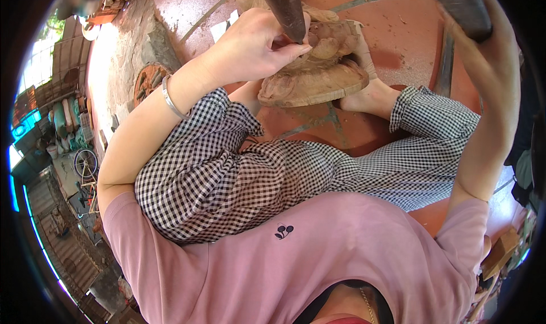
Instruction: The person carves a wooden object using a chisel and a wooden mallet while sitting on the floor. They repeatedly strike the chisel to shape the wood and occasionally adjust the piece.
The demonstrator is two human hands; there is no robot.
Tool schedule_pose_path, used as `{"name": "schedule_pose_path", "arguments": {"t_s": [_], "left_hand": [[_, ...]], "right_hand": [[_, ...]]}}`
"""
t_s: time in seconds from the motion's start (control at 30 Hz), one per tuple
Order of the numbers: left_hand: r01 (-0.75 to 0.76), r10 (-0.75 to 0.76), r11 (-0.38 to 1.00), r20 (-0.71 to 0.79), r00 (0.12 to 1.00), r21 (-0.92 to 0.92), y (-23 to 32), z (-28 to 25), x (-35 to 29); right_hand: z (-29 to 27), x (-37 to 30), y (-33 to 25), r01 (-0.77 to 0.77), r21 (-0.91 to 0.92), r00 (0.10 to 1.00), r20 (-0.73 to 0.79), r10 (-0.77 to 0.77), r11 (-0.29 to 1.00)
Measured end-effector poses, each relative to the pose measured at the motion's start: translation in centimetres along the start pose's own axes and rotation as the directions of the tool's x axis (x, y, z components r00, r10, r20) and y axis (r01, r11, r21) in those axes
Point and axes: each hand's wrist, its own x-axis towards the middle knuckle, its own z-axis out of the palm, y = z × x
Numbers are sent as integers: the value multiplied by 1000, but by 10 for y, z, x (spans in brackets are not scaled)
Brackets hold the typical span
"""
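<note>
A carved wooden piece (318, 79) with a rounded, layered base stands on the floor between my bare feet. The soles press against its sides. Over the carving, my left hand (256, 42) is closed round the lower end of a dark, tapered chisel (284, 8). Its tip is hidden behind my fingers. At the upper right my right hand (483, 48) is raised away from the carving, closed on a dark, thick mallet (460, 8). The frame's top edge cuts off part of that hand and mallet.
A large pale log (133, 45) lies on the left. Dark bar-like tool (445, 65) rests on the red tiled floor (392, 17) to the right, with wood chips scattered about. A bicycle wheel (86, 164) shows far left. A wood block (500, 253) is at lower right.
</note>
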Motion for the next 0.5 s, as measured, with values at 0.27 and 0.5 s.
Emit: {"name": "schedule_pose_path", "arguments": {"t_s": [0.27,0.5], "left_hand": [[30,-32,997,-26,999,-65,-1,0,2],[37,-37,999,6,999,25,4,0,4]], "right_hand": [[-3,-3,1,-5,1,1000,-3,5,1000],[-2,-6,2,-4,0,1000,-5,4,1000]]}}
